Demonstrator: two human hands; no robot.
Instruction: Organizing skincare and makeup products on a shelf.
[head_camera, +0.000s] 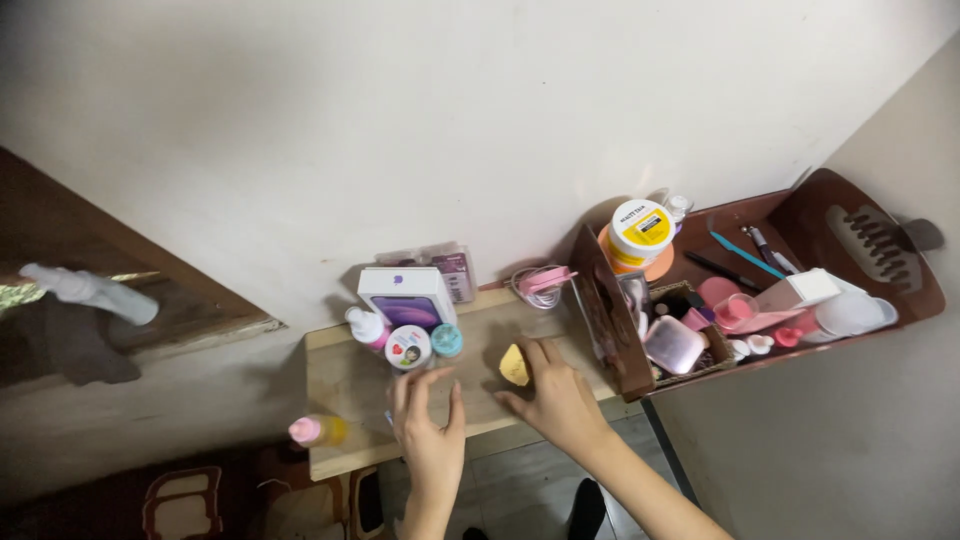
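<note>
Yellow sponge (514, 365): on bench (340, 385), pinched at right hand (556, 398) fingertips. Left hand (428, 425): fingers spread, flat on bench, left of sponge.

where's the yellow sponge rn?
In the head view, the yellow sponge sits on the wooden shelf, at the fingertips of the right hand, right of the small teal-lidded jar.

Under my right hand (558, 398) I see a small yellow wedge-shaped sponge (514, 366), pinched at my fingertips and resting on the pale wooden shelf (345, 385). Just ahead of my left hand (428, 425) stand a small round white-lidded jar (408, 348) and a small teal-capped pot (447, 340), side by side and upright.
</note>
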